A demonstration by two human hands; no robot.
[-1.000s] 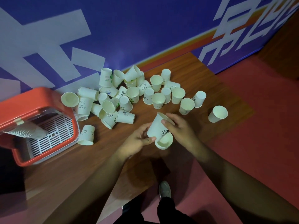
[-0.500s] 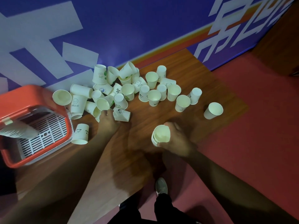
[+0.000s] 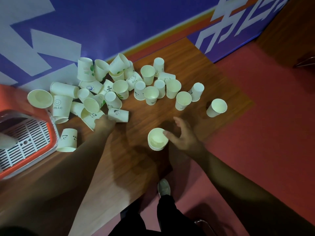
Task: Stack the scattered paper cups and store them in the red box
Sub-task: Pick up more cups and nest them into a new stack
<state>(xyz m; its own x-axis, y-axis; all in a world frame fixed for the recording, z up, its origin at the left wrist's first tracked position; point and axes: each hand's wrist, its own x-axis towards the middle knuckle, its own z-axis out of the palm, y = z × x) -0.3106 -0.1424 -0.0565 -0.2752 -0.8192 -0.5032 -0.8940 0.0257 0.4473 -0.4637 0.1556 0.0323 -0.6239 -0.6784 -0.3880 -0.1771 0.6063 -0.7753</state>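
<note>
My right hand is slack and spread, fingers straight and apart, grasping nothing. Only the thumb tip touches the rim of the short stack of nested cream paper cups. That stack stands upright on the brown wood-grain table, mouth up and long axis vertical, well to the right of the red plastic box.

My left hand lies back-up between the box and the stack, against a panda-printed paper cup tipped on its side. The fingers are blurred and hidden, so I cannot tell whether they grip it.

The scattered pile of cream paper cups spreads right of the box and beyond it — some mouth up, some upside down, some lying flat. An upturned panda cup stands just beside the box's right wall. A lone open cup sits farthest right of the box.
</note>
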